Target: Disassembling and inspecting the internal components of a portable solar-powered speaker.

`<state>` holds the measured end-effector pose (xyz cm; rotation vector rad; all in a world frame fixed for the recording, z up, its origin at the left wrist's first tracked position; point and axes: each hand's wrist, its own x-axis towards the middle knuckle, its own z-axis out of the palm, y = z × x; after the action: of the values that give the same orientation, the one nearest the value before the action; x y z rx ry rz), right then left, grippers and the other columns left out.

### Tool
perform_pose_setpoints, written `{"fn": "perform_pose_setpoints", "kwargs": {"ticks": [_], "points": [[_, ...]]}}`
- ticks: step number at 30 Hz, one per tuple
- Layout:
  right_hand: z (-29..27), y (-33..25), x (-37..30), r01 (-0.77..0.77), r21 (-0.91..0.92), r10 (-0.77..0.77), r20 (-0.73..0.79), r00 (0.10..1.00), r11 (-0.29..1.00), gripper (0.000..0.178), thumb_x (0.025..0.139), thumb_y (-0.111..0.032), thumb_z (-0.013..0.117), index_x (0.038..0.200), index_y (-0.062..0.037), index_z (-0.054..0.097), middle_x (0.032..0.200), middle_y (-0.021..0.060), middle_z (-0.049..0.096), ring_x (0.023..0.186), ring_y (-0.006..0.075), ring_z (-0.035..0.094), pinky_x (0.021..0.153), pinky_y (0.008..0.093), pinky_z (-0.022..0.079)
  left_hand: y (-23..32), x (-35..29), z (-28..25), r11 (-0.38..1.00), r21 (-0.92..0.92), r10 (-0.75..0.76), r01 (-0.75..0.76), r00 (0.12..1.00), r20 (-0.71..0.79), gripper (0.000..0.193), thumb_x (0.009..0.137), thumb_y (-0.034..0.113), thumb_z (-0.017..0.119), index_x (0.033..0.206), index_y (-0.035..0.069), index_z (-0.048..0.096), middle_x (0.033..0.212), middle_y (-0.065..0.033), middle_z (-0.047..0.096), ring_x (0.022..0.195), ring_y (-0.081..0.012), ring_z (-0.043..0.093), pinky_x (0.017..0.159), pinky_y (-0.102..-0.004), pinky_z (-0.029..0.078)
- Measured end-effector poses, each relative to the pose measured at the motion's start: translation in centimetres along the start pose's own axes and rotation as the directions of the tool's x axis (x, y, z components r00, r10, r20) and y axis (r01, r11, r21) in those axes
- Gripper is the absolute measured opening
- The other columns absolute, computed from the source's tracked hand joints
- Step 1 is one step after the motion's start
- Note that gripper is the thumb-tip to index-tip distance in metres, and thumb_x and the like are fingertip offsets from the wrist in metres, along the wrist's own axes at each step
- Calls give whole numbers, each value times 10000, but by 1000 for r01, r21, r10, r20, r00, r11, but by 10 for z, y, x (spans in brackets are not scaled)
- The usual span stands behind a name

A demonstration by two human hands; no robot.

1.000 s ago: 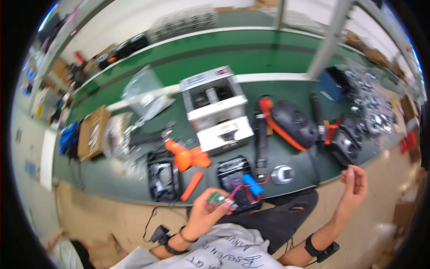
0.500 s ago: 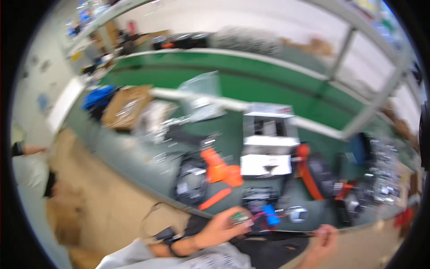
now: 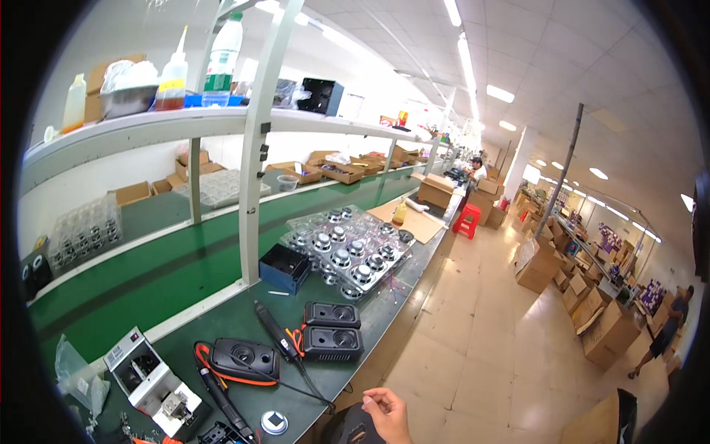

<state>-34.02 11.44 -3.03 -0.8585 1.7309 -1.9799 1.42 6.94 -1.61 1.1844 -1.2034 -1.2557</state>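
Note:
At the lower edge, beside the bench's front edge, is my right hand. Its fingers are curled in toward the thumb, and whether something small sits between them I cannot make out. My left hand is out of view. On the bench near the right hand lie a round silver speaker driver, a black electric screwdriver with a cable, and two black speaker boxes with orange wires. Farther left are a black speaker panel with an orange rim, another black screwdriver and a white screw feeder.
Stacked clear trays of speaker drivers stand farther along the bench beside a dark open box. A shelf post rises behind. Right of the bench runs a tiled aisle with cardboard boxes, a red stool and people farther off.
The view has swung right and up toward the aisle. My left hand, which held a small green circuit board with wires and a blue part, has left the picture.

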Motion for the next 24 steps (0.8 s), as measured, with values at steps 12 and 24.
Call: {"fn": "perform_pose_setpoints", "kwargs": {"ticks": [12, 24], "points": [[-78, 138, -10, -33, -578, -171, -295, 940, 815, 213, 880, -94, 743, 1040, 31, 679, 950, 160, 715, 818, 251, 679, 734, 363, 558, -47, 4, -20, 1000, 15, -13, 14, 1000, -19, 184, 994, 107, 651, 1173, 78, 617, 819, 25, 579, 560, -32, 411, 499, -197, 295], [-79, 162, -23, -2, -731, -221, -209, 953, 682, 251, 815, -207, 762, 1010, -58, 709, 989, 226, 684, 1021, 428, 618, 937, 512, 485, -42, 2, -20, 998, -23, -66, 65, 997, -44, 195, 997, 108, 635, 1183, 53, 634, 853, 4, 610, 595, -53, 458, 502, -212, 334]]}}
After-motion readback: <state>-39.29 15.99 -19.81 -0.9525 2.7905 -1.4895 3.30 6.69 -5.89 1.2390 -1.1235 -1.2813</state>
